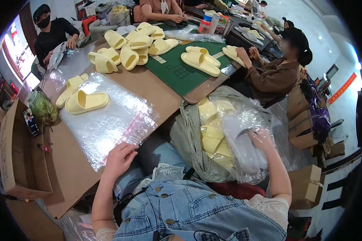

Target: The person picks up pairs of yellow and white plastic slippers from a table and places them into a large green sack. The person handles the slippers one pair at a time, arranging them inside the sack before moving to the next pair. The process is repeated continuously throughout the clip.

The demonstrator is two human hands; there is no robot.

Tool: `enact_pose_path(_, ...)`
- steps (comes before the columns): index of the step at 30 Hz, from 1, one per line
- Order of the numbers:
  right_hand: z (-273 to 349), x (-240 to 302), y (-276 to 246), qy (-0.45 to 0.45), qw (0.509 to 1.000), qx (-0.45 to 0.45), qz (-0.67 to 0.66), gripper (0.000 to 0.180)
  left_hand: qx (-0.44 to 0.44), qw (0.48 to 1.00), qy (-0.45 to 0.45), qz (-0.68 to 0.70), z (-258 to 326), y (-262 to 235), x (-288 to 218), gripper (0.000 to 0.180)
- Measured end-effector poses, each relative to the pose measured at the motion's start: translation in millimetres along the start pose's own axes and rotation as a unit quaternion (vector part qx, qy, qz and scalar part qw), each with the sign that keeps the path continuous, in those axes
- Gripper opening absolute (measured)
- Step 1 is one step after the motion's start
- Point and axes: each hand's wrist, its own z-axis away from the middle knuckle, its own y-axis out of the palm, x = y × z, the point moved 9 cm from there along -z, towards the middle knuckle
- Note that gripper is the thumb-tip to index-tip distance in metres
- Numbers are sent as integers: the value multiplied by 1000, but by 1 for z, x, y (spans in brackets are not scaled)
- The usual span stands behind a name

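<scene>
My left hand (120, 160) is at the near edge of a stack of clear plastic bags (112, 114), its fingers bent and pressed together; what they pinch, if anything, is hidden. On the bags lies a pale yellow slipper (86, 102), and its mate (71, 89) rests just behind it, partly covered. To the right, my right hand (262, 139) is closed on a clear bag with a pair of light grey slippers (241, 146) inside. That pair hangs over an open grey-green sack (185, 136) holding several bagged yellow slippers (213, 140).
Loose yellow slippers (136, 42) are heaped at the table's far side. Another pair (201, 60) sits on a green mat (169, 74). An open cardboard box (26, 160) and a green jar (42, 106) stand left. A co-worker (275, 72) handles a slipper at right; others sit beyond.
</scene>
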Motion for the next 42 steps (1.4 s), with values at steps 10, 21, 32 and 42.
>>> enact_pose_path(10,-105,-40,99,-59,995,-43,74,35,-120,991,-40,-44,2,-44,39,16)
enact_pose_path(21,-18,-11,139,5,998,-55,-30,38,-176,977,-104,-60,11,-51,106,9)
enact_pose_path(32,66,134,-31,-115,964,234,53,44,-174,977,-82,-88,13,-49,99,10)
enact_pose_path(42,-1,279,-61,-389,882,222,-147,33,-179,976,-82,-92,14,-47,104,10)
